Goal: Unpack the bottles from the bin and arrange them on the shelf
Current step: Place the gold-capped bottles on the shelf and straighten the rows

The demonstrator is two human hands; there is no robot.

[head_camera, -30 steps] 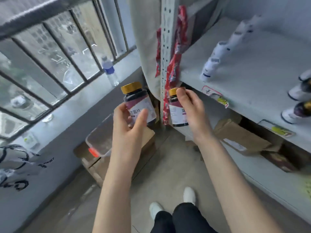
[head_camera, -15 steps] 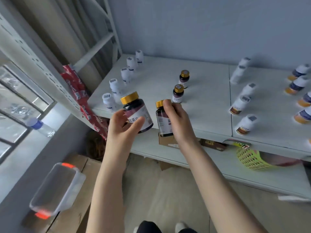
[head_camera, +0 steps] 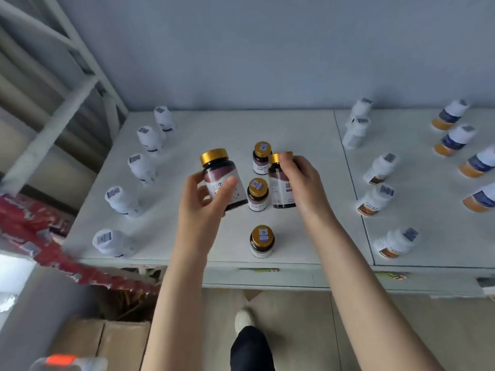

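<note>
Bottles with dark bodies and gold caps are in hand, two of them, both held up over the middle of the shelf [head_camera: 203, 135], a white board that runs back to the wall, with a second board joined on at its right edge. Below the shelf's front left corner sits a cardboard box [head_camera: 107, 341], and beside it a bit of the bin [head_camera: 61, 361] with an orange clip, too blurred to say more.

The left hand [head_camera: 203, 207] is curled round the left-hand bottle [head_camera: 222, 178], thumb on one side of the label and fingers on the other, and holds it tilted clear of the shelf. The right hand [head_camera: 305, 188] grips the right-hand bottle [head_camera: 280, 188] at cap and side, upright; whether its base touches the shelf cannot be told. The two hands are close together but not touching.

Three more gold-capped bottles [head_camera: 262, 241] stand in a line from the front edge toward the back, between the hands. Five white bottles [head_camera: 122, 200] line the left edge. Toward the right edge stand two plain white ones [head_camera: 355, 132] and three brown-labelled white bottles [head_camera: 375, 199]. Four blue-banded bottles [head_camera: 455, 140] show on the second board.
</note>
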